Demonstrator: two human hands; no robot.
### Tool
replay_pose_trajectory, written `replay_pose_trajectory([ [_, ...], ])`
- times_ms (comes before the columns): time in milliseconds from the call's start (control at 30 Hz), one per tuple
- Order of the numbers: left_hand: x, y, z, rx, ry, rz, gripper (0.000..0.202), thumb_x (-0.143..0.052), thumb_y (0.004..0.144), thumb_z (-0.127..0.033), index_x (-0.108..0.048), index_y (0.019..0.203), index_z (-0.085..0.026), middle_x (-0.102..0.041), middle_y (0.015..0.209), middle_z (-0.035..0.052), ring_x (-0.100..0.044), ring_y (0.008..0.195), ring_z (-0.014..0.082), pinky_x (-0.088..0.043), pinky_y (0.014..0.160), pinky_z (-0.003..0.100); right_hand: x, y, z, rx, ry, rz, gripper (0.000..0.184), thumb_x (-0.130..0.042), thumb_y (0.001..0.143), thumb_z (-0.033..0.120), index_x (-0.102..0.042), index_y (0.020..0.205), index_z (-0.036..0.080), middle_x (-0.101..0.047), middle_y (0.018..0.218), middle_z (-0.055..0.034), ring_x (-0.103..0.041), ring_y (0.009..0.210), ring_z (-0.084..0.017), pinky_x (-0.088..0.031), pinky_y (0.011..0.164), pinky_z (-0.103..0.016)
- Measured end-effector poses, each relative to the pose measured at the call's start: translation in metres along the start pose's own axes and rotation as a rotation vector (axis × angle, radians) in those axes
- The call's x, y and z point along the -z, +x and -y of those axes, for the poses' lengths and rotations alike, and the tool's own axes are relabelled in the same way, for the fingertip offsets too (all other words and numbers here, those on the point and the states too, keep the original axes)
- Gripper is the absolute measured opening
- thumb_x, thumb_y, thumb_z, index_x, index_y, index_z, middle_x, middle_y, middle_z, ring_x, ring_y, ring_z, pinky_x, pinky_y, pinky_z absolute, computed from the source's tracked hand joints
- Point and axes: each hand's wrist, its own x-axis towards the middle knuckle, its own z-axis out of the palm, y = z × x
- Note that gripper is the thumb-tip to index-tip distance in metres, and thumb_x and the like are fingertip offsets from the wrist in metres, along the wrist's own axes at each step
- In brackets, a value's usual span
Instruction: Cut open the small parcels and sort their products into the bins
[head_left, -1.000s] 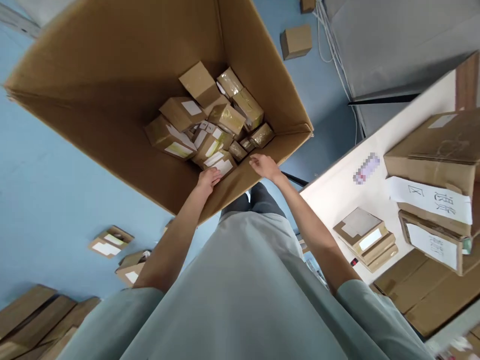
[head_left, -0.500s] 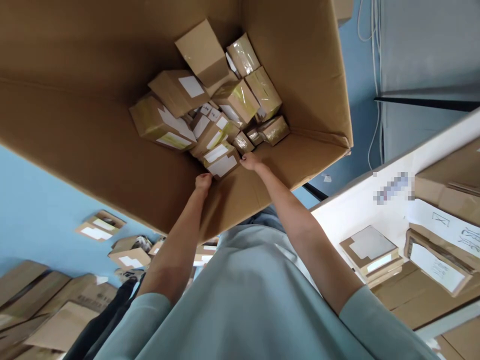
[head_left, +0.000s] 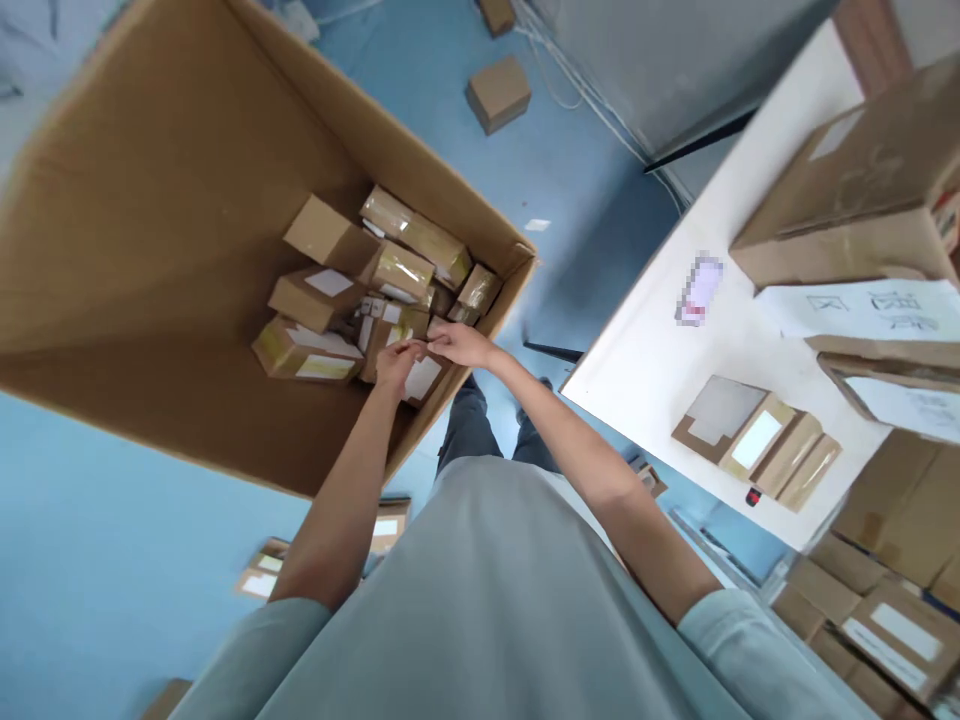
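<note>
Inside a big open cardboard carton [head_left: 225,420], several small cardboard boxes lie in a pile. My left hand [head_left: 397,364] and my right hand [head_left: 463,346] meet above a small box with white labels [head_left: 423,380] at the carton's near side. Both hands have their fingers pinched together, the fingertips almost touching; whatever is in them is too small to make out. My hands partly cover this box. Beside it lie a box with yellow tape and a label [head_left: 307,352] and a taped brown box [head_left: 478,290].
On the right a white table [head_left: 637,350] carries a short row of boxes [head_left: 724,420], a large carton [head_left: 832,200] and a small red-and-black item [head_left: 754,496]. A closed box [head_left: 499,95] and white cables [head_left: 577,85] lie on the blue floor.
My hands have moved from either side of the labelled box to meet above it. The view has turned, so the carton appears further left and more of the table shows.
</note>
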Motion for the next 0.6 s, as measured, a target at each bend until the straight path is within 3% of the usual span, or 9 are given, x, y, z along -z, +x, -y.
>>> replay_pose_trajectory([
  [133, -0.04, -0.066, -0.057, -0.288, 0.024, -0.031, 0.011, -0.075, 0.084, -0.022, -0.076, 0.094, -0.019, -0.082, 0.104, 0.0059, -0.076, 0.107, 0.0219, -0.061, 0.099, 0.03, 0.053, -0.098, -0.021, 0.194, 0.331, -0.138, 0.032, -0.073, 0.109, 0.026, -0.081, 0.139, 0.016, -0.087, 0.125, -0.0105, -0.084, 0.107, -0.022, -0.064, 0.105, -0.033],
  [267, -0.113, -0.162, -0.083, -0.6, 0.033, -0.021, 0.013, -0.076, 0.091, -0.027, -0.079, 0.1, -0.018, -0.082, 0.106, 0.0068, -0.078, 0.112, 0.0243, -0.061, 0.11, 0.035, 0.109, -0.232, -0.085, 0.265, 0.385, -0.37, 0.034, -0.071, 0.11, 0.03, -0.08, 0.141, 0.02, -0.085, 0.135, -0.0114, -0.082, 0.124, -0.024, -0.061, 0.115, -0.037],
  [333, -0.166, -0.215, -0.079, -0.677, 0.056, 0.045, 0.014, -0.076, 0.094, -0.028, -0.08, 0.103, -0.018, -0.083, 0.109, 0.0072, -0.078, 0.114, 0.0243, -0.06, 0.114, 0.036, 0.133, -0.306, -0.129, 0.257, 0.359, -0.485, 0.035, -0.068, 0.112, 0.029, -0.077, 0.144, 0.02, -0.083, 0.14, -0.0124, -0.08, 0.131, -0.023, -0.059, 0.119, -0.038],
  [400, -0.225, -0.266, -0.067, -0.671, 0.106, 0.151, 0.012, -0.075, 0.094, -0.025, -0.081, 0.102, -0.018, -0.084, 0.112, 0.0077, -0.078, 0.118, 0.025, -0.059, 0.116, 0.037, 0.153, -0.38, -0.174, 0.209, 0.306, -0.615, 0.036, -0.066, 0.112, 0.029, -0.076, 0.145, 0.022, -0.08, 0.146, -0.0124, -0.078, 0.134, -0.023, -0.058, 0.121, -0.04],
  [500, -0.314, -0.334, -0.041, -0.594, 0.243, 0.403, 0.008, -0.075, 0.093, -0.019, -0.082, 0.097, -0.019, -0.086, 0.116, 0.0094, -0.077, 0.125, 0.0274, -0.056, 0.123, 0.039, 0.175, -0.487, -0.241, 0.083, 0.169, -0.86, 0.039, -0.062, 0.113, 0.034, -0.074, 0.149, 0.024, -0.074, 0.157, -0.0142, -0.074, 0.14, -0.026, -0.057, 0.124, -0.045],
  [600, -0.383, -0.387, -0.018, -0.477, 0.417, 0.639, 0.016, -0.081, 0.092, -0.018, -0.083, 0.108, -0.02, -0.084, 0.13, 0.0137, -0.074, 0.136, 0.0303, -0.05, 0.129, 0.041, 0.182, -0.576, -0.305, -0.115, -0.028, -1.13, 0.045, -0.06, 0.113, 0.038, -0.071, 0.153, 0.021, -0.064, 0.167, -0.0201, -0.056, 0.16, -0.032, -0.045, 0.136, -0.055],
])
